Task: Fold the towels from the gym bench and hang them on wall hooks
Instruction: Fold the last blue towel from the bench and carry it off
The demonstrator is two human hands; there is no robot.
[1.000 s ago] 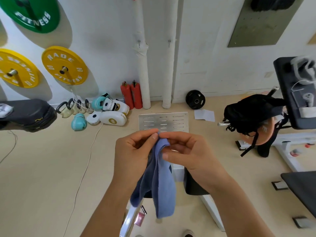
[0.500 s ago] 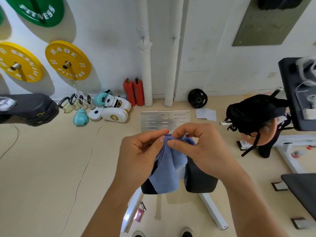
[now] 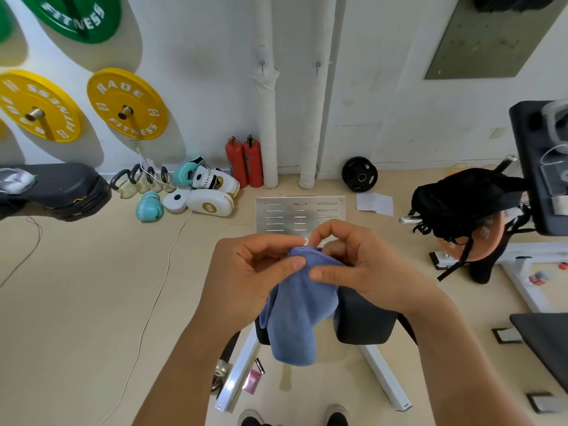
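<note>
Between the two hands, high above the counter [image 3: 365, 321], hangs one blue towel [image 3: 296, 315]. The left hand [image 3: 249, 272] pinches its top edge with thumb and finger. The right hand [image 3: 359, 265] pinches the same top edge from the other side, thumb lying across the cloth. Both grips are closed on the towel, and the fingertips nearly touch each other.

From the grips the towel falls straight down, so its long way runs top to bottom. It looks folded over already, narrow and thick. Its low end hangs free in the air and does not touch the black pad below.

On the wall ahead are the hooks. I count two, one hook [image 3: 262, 65] on the left white pipe and another hook [image 3: 318, 66] on the right pipe. Both are bare. They sit far up and well away from the hands, straight in front of the person. The left hand is a bit nearer the left hook, and the right hand is nearer the right hook.

I think the next move is to walk forward and lift the pinched top edge up to a hook. The top edge already points up, which helps.

I count one towel in the hands. A pale cloth [image 3: 15, 181] lies on another black pad at far left; it may be a second towel, but I cannot tell.
</note>
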